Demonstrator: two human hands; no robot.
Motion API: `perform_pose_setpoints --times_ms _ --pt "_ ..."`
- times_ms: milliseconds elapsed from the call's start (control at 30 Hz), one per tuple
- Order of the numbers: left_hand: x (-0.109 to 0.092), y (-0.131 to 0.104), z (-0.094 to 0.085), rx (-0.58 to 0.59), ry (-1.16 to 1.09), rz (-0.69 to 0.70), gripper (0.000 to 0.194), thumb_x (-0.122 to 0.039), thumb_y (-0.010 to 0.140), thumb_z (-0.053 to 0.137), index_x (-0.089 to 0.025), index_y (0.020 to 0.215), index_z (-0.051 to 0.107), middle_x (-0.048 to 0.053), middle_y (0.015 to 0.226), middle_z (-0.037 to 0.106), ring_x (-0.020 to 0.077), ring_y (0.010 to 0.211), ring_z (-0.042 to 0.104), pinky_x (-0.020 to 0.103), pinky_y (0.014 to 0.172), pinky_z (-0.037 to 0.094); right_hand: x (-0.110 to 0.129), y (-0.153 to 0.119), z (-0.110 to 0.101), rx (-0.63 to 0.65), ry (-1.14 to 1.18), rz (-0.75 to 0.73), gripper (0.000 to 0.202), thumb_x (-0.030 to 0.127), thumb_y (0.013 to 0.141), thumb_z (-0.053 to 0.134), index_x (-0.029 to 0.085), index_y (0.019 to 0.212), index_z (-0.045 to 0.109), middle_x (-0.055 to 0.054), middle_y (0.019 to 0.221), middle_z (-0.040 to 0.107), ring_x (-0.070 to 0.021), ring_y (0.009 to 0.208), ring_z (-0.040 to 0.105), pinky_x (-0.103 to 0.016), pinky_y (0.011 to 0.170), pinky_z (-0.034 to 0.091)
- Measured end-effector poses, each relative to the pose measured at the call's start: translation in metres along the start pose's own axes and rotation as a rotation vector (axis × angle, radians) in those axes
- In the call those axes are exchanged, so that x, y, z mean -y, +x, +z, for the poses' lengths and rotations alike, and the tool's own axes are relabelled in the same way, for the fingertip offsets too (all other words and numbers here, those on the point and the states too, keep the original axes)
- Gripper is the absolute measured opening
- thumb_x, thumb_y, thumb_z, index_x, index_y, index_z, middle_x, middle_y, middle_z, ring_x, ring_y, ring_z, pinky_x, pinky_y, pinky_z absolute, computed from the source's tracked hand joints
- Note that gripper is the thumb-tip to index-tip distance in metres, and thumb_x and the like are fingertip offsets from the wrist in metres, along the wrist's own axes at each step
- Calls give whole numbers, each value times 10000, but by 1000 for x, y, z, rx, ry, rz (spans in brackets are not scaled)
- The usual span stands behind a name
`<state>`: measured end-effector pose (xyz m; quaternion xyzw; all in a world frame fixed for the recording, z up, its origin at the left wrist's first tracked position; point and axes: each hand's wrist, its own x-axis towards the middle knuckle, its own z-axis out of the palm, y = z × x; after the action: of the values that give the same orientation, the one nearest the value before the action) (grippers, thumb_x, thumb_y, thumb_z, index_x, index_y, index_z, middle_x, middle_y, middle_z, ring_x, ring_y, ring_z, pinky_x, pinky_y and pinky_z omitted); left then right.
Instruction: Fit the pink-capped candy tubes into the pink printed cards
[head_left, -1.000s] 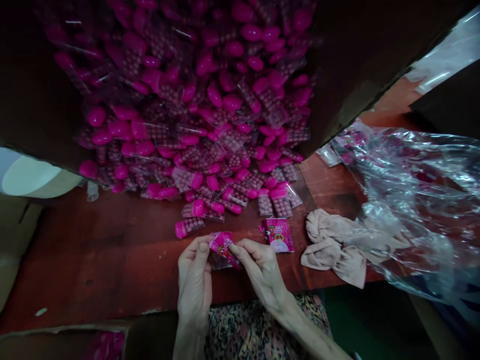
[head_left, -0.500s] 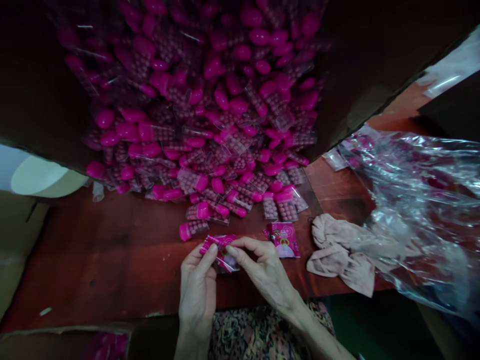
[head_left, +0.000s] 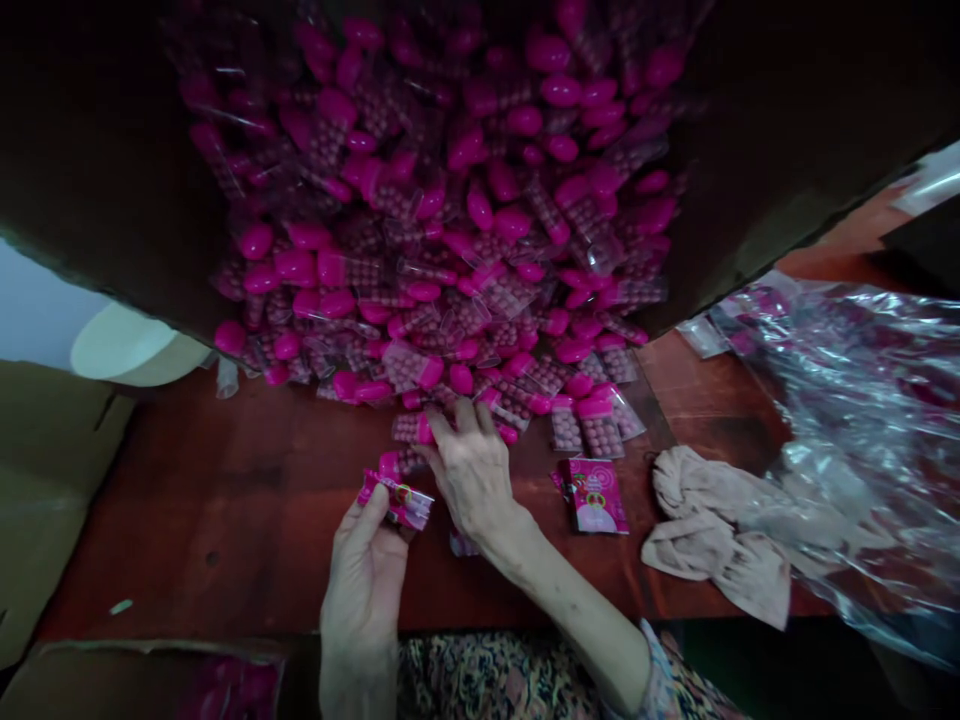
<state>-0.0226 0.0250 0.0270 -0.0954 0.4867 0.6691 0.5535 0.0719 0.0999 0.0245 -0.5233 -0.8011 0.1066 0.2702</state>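
A small pink printed wrapper [head_left: 401, 500] is pinched between the thumb and fingers of my left hand [head_left: 367, 560], just above the red-brown table. My right hand [head_left: 472, 475] reaches over the front of a pile of small clear bottles with pink caps [head_left: 480, 290], filled with round beads. Its fingers are apart and bent down over a couple of these bottles, whose bodies they partly hide. One bottle [head_left: 389, 463] lies beside my right thumb, behind the wrapper. A clear bead-filled piece [head_left: 463, 544] lies under my right wrist, mostly hidden. Flat pink printed wrappers [head_left: 598, 497] lie to the right.
The pile spills from a dark, open-sided box [head_left: 757, 150] onto the table [head_left: 247, 500]. Right of it are a crumpled beige cloth [head_left: 720, 530] and a large clear plastic bag [head_left: 862, 430]. A pale round bowl [head_left: 139, 345] stands at left; a cardboard box [head_left: 150, 680] sits below the front edge.
My right hand has let go of the wrapper and moved forward to the bottles. My left hand keeps the wrapper and has shifted left. The whole view has shifted slightly.
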Motion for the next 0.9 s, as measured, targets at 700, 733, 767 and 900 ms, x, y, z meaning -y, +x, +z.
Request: perform_pose_setpoints --times_ms 700,733,767,900 --pt "-1 -2 29 -161 -130 -110 277 -42 853 434 -147 711 648 7 645 676 92 551 619 208 535 516 -43 -29 -80 -153 994 593 364 553 727 612 198 665 563 43 466 500 -90 360 435 -196 333 343" --pt "-1 -4 32 -166 -130 -128 281 -50 856 433 -146 694 641 8 630 671 94 538 615 208 522 511 -41 -29 -80 -143 1006 590 361 544 719 627 194 647 568 36 474 517 -90 370 449 -195 342 356" --pt "0 -5 35 -168 -128 -140 278 -57 858 435 -145 687 635 9 626 670 96 533 614 207 514 508 -39 -29 -81 -117 1019 587 352 524 717 639 189 630 573 30 483 533 -90 386 464 -193 356 370" --pt "3 -10 44 -142 -118 -180 235 -89 866 444 -150 731 626 17 670 679 101 563 621 223 552 519 -13 -43 -84 175 1109 552 302 435 750 640 179 602 580 31 475 558 -88 409 489 -186 389 392"
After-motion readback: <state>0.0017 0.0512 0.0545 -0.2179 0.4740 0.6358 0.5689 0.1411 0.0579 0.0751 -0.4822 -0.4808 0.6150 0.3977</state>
